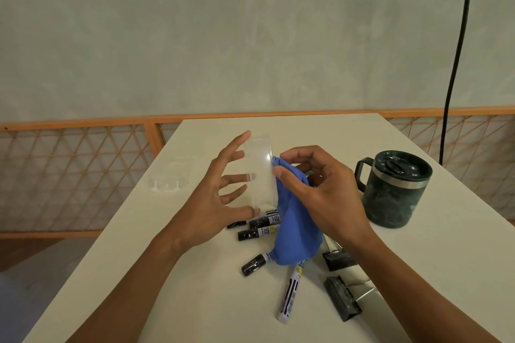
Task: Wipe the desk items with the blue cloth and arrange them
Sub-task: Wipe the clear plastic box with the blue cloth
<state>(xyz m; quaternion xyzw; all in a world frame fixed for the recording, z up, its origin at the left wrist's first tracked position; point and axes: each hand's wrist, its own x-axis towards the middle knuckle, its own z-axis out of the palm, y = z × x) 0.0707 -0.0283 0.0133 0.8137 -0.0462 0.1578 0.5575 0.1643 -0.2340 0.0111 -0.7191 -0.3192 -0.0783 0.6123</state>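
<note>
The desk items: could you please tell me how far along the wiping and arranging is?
Nothing looks arranged yet. In hand: the left hand holds a clear box by its fingertips while the right hand grips the blue cloth against it. Left: the markers and binder clips lie scattered, the mug stands at the right.

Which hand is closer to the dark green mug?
The right. The right hand, gripping the blue cloth, is just left of the mug; the left hand is farther left, holding a clear case.
</note>
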